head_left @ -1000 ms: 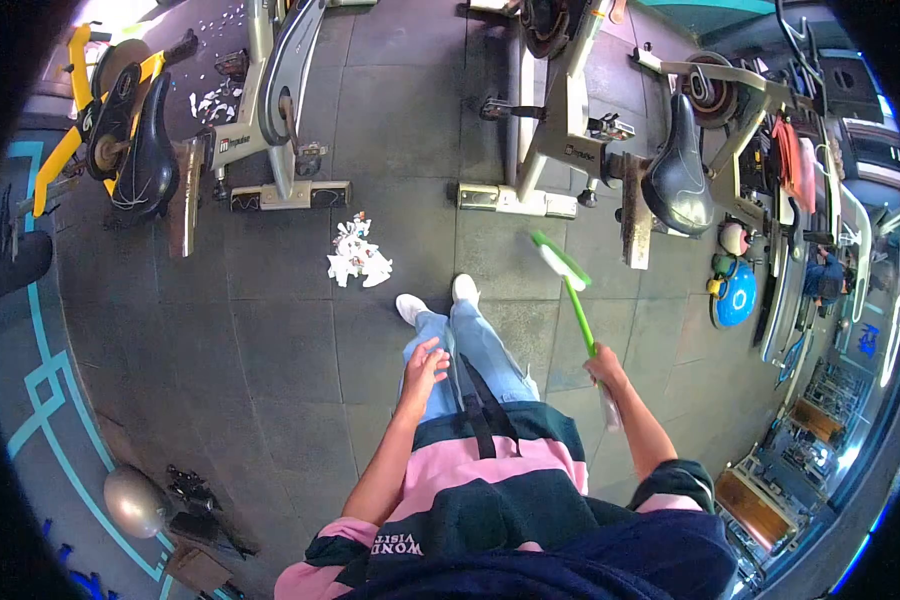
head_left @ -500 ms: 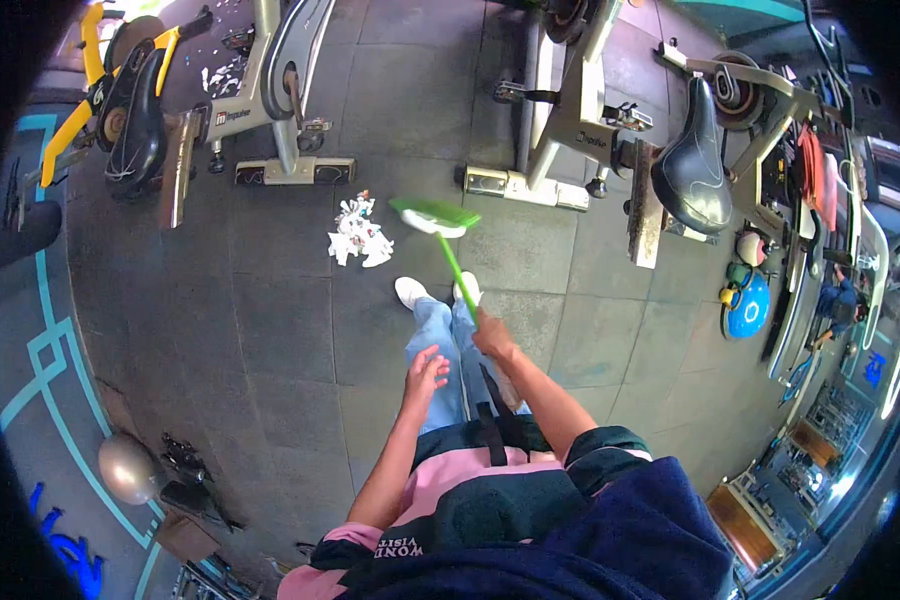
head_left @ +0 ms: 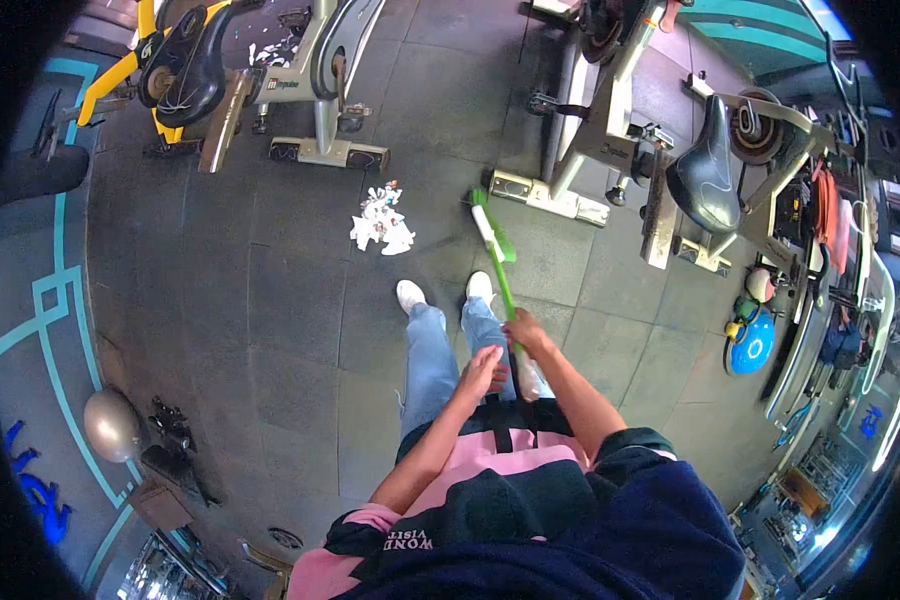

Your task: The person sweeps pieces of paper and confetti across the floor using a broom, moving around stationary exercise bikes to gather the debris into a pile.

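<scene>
My right hand [head_left: 526, 330] is wrapped around the green handle of a broom [head_left: 506, 287]. The broom's green-and-white head is turned lengthwise on the floor, just beyond my right shoe. Below the grip, the handle runs back towards my waist. My left hand [head_left: 483, 372] is close beside the lower handle, its fingers extended and holding nothing that I can see. A heap of white paper scraps [head_left: 380, 220] lies on the dark floor, left of the broom head and apart from it.
Exercise bikes stand ahead on the left [head_left: 320, 100] and right [head_left: 570, 180]. More white scraps [head_left: 270, 55] lie under the left bikes. A blue balance dome [head_left: 750, 340] and balls are at the right, and a silver exercise ball [head_left: 113, 425] at the left.
The broom head has swung right and turned from crosswise to lengthwise, away from the scraps. My left hand has moved right, close to the handle. The head view has shifted slightly.
</scene>
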The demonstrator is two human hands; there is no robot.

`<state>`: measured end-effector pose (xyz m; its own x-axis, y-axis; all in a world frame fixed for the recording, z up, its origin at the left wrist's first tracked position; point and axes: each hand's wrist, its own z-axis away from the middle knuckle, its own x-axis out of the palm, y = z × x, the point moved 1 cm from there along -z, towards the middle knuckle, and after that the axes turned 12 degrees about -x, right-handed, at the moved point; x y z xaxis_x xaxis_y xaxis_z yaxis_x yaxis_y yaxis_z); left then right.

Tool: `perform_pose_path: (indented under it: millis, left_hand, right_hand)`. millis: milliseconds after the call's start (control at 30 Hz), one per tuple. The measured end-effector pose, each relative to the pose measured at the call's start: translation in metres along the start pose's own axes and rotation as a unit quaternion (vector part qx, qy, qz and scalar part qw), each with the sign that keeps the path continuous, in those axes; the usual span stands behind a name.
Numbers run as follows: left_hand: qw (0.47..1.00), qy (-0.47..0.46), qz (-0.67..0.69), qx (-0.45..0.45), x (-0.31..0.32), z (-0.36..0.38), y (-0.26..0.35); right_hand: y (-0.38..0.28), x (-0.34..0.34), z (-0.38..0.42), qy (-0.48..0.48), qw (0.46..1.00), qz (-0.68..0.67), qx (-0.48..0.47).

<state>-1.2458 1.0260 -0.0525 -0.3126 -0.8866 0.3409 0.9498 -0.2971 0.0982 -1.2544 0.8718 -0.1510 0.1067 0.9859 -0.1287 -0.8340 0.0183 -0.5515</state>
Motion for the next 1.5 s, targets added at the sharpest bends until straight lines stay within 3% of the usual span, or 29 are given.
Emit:
perform_pose_path:
  millis: [67, 100, 133, 200, 267, 367, 433, 500, 533, 600, 667, 800, 967, 1100, 1167, 1233, 1300, 1367, 1400, 1500]
  left_hand:
    - [0.999, 0.039, 0.018, 0.021, -0.001, -0.006, -0.007]
    - [0.996, 0.075, 0.035, 0.042, -0.007, -0.007, -0.01]
    - [0.998, 0.017, 0.066, 0.017, -0.016, 0.001, -0.006]
    - [0.998, 0.002, 0.058, 0.015, -0.026, 0.035, 0.009]
    - [0.996, -0.058, 0.071, 0.001, -0.034, 0.066, 0.016]
    - [0.995, -0.083, 0.059, -0.017, -0.037, 0.066, -0.007]
    - [0.995, -0.092, 0.021, -0.035, -0.037, 0.065, -0.018]
    - [0.989, -0.119, 0.073, -0.05, -0.038, 0.067, -0.014]
    - [0.988, -0.121, 0.084, -0.044, -0.044, 0.063, -0.007]
    - [0.988, -0.103, 0.107, -0.03, -0.06, 0.044, 0.008]
    - [0.994, -0.04, 0.106, 0.009, -0.081, 0.024, 0.027]
    - [0.985, -0.025, 0.17, 0.026, -0.139, 0.013, 0.045]
    - [0.97, -0.031, 0.24, 0.012, -0.166, 0.036, 0.008]
    - [0.963, -0.028, 0.263, 0.051, -0.138, 0.057, -0.019]
    - [0.965, -0.056, 0.248, 0.067, -0.125, 0.067, -0.03]
    - [0.995, 0.045, 0.078, 0.039, -0.105, 0.093, -0.03]
    - [0.996, 0.023, 0.054, 0.073, -0.095, 0.104, -0.025]
    - [1.0, 0.001, 0.018, 0.025, -0.09, 0.101, -0.023]
    - [0.999, -0.002, 0.028, 0.019, -0.089, 0.095, -0.018]
    - [0.998, -0.003, 0.055, 0.024, -0.093, 0.07, -0.004]
  right_hand:
    - [0.038, 0.047, -0.043, -0.02, 0.996, 0.085, -0.002]
    - [0.005, 0.062, -0.031, -0.087, 0.989, 0.116, 0.017]
    - [-0.009, 0.077, -0.021, -0.082, 0.992, 0.097, -0.01]
    - [-0.015, 0.096, -0.015, -0.076, 0.994, 0.077, -0.035]
    - [-0.02, 0.114, -0.005, -0.08, 0.995, -0.05, -0.033]
    - [-0.056, 0.109, 0.05, -0.053, 0.996, -0.063, -0.044]
    - [-0.048, 0.106, 0.055, -0.027, 0.999, -0.011, -0.022]
    - [-0.042, 0.105, 0.051, 0.06, 0.978, 0.176, -0.09]
    - [-0.064, 0.106, 0.054, 0.06, 0.981, 0.169, -0.067]
    - [-0.052, 0.112, 0.011, 0.111, 0.956, 0.227, -0.149]
    - [-0.081, 0.125, -0.014, 0.127, 0.976, 0.142, -0.102]
    - [-0.049, 0.184, -0.095, 0.113, 0.965, 0.201, -0.127]
    - [-0.062, 0.239, -0.056, 0.038, 0.954, 0.264, -0.139]
    - [-0.052, 0.236, -0.013, 0.0, 0.955, 0.228, -0.19]
    - [-0.061, 0.224, 0.018, -0.005, 0.965, 0.215, -0.151]
    - [-0.059, 0.21, 0.042, 0.018, 0.968, 0.197, -0.152]
    - [-0.058, 0.191, 0.049, 0.039, 0.971, 0.177, -0.154]
    - [-0.054, 0.176, 0.048, 0.063, 0.989, 0.114, -0.07]
    - [-0.026, 0.175, 0.025, 0.091, 0.989, 0.08, -0.084]
    - [-0.052, 0.163, 0.024, 0.086, 0.996, -0.028, -0.016]
